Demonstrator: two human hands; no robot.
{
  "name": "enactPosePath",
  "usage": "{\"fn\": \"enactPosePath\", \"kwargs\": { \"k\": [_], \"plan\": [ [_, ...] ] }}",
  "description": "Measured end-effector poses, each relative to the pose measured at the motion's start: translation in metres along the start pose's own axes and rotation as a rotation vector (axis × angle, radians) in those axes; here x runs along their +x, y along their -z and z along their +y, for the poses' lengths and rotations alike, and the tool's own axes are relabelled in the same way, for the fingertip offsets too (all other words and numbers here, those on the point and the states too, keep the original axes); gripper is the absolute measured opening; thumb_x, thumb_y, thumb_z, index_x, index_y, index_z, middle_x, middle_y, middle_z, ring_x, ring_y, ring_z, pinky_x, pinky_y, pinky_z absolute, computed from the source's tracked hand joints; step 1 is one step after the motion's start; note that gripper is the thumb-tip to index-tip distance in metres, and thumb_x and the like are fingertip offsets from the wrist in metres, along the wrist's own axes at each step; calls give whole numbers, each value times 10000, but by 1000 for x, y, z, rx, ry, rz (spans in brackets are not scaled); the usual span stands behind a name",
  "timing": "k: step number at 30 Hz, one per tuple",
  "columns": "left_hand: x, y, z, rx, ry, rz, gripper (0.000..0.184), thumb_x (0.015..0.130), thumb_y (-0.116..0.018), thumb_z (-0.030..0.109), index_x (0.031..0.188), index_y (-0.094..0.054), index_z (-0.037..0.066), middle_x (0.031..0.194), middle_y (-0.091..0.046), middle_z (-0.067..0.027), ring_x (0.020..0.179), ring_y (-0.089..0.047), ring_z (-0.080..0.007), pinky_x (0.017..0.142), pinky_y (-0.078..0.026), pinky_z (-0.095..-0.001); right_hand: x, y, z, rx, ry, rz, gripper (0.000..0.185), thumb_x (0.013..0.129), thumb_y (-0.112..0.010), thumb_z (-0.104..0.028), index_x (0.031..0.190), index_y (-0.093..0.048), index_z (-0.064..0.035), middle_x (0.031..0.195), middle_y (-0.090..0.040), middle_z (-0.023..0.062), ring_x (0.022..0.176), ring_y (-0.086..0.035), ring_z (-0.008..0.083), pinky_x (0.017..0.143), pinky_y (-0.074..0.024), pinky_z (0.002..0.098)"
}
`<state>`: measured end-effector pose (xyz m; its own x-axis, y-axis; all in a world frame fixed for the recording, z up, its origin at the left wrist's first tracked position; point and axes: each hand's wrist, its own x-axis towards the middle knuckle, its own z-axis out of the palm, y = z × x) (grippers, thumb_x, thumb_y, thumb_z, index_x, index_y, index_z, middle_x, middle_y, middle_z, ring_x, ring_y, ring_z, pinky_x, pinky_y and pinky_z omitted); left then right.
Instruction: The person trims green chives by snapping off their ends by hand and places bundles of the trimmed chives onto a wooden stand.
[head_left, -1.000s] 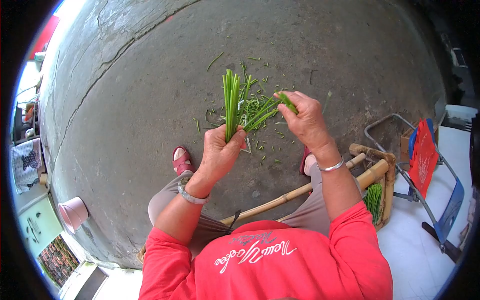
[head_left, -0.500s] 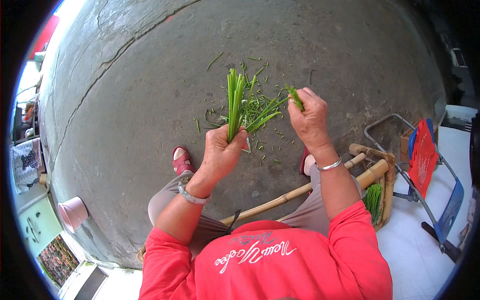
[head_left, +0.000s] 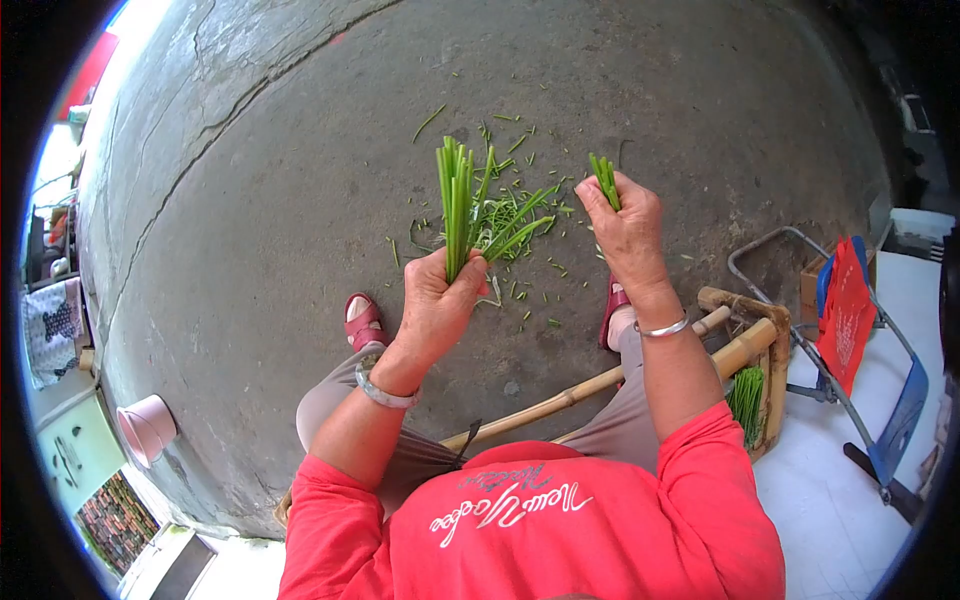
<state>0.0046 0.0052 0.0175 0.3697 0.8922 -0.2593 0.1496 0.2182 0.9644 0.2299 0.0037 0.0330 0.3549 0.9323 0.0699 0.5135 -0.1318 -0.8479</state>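
Note:
My left hand (head_left: 440, 305) is closed round the lower ends of a bunch of green stems (head_left: 458, 205); most stand upright, and a few lean out to the right. Further right, my right hand (head_left: 628, 225) grips several short green stem pieces (head_left: 605, 182), which stick up between thumb and fingers. The two hands are apart. Between and beyond them, a scatter of cut green bits (head_left: 520, 212) lies on the grey floor (head_left: 300, 180).
A bamboo seat or frame (head_left: 600, 385) crosses near my legs, with more green stems (head_left: 746, 400) at its right end. Beside it stands a folding metal chair (head_left: 900, 410) with a red cloth (head_left: 845, 320). A pink bucket (head_left: 146, 428) is at the left.
My right hand has moved right, away from the bunch, and the short pieces in it now point up. My left hand has shifted slightly, still holding the bunch.

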Motion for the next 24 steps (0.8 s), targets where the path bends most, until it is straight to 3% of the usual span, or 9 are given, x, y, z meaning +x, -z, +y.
{"fn": "enactPosePath", "kwargs": {
  "k": [4, 6, 7, 9, 13, 15, 24],
  "plan": [
    [0, 2, 0, -226, 55, 11, 128, 905, -547, 123, 870, -617, 21, 641, -568, 4, 505, -443, -38, 444, -337, -194, -2, -6, 7, 207, -153, -36, 137, 833, -599, -150, 819, -590, -14, 577, -483, -8, 499, -413, 84, 481, -365, 274],
    [1, 2, 0, -297, 69, 2, 124, 906, -546, 121, 895, -615, 19, 654, -580, -8, 506, -451, -45, 447, -340, -193, -11, -14, -1, 817, -555, -135, 164, 833, -633, -178, 910, -594, -39, 575, -432, -34, 480, -372, 58, 458, -336, 236],
    [0, 1, 0, -356, 74, 1, 126, 907, -546, 123, 907, -614, 17, 665, -590, -18, 507, -460, -52, 449, -345, -191, -16, -19, -6, 817, -555, -135, 164, 833, -633, -178, 910, -594, -39, 575, -432, -34, 480, -372, 58, 458, -336, 236],
    [0, -1, 0, -416, 81, 0, 129, 907, -547, 125, 919, -612, 15, 676, -601, -28, 509, -469, -60, 451, -349, -189, -27, -30, -14, 1131, -691, -322, 268, 827, -665, -218, 1009, -575, -44, 589, -402, -55, 474, -338, 35, 438, -310, 213],
    [-3, -8, -3, -450, 117, -42, 130, 913, -534, 116, 952, -596, 8, 691, -615, -43, 508, -499, -66, 454, -384, -195, -38, -39, -18, 1226, -621, -466, 332, 823, -673, -263, 1039, -571, -33, 593, -408, -55, 471, -329, 36, 432, -288, 213],
    [-5, -9, -3, -475, 130, -74, 133, 915, -528, 107, 965, -590, 1, 695, -619, -44, 509, -514, -63, 452, -400, -198, -37, -36, -17, 1258, -658, -485, 347, 841, -641, -197, 1111, -544, -3, 607, -395, -52, 486, -335, 40, 428, -272, 200],
    [-5, -10, -2, -496, 146, -118, 159, 923, -517, 123, 1000, -575, -4, 781, -652, -93, 609, -618, -117, 549, -511, -234, -29, -27, -14, 1173, -600, -398, 238, 864, -572, -140, 1052, -585, 5, 614, -408, -36, 489, -343, 49, 465, -308, 226]
  ]
}}
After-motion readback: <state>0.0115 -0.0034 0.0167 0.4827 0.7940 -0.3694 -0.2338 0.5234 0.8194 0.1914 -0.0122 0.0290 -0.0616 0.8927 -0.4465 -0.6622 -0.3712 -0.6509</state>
